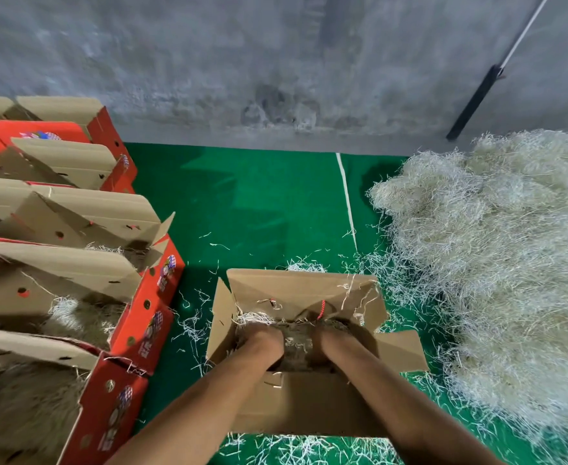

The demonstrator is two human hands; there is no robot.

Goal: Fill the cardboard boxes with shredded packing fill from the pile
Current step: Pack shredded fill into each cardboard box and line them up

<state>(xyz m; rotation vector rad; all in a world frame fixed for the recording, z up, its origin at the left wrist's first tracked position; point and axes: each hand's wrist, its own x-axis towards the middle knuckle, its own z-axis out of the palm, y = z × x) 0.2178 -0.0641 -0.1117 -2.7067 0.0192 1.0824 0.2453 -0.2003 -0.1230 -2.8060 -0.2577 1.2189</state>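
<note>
An open cardboard box [296, 290] stands on the green floor in front of me with its flaps spread. Both my forearms reach down into it. My left hand [259, 333] and my right hand [326, 333] are sunk to the wrists in shredded fill [297, 342] inside the box, so the fingers are hidden. A red cord [322, 309] hangs on the box's far inner wall. The big pale pile of shredded fill [497, 256] lies on the floor to the right.
Several red-sided cardboard boxes [142, 317] stand in a row at the left, flaps up, some holding fill. Loose shreds are scattered over the green mat [259, 203]. A grey concrete wall rises behind, with a black-and-white pole [477, 99] leaning on it.
</note>
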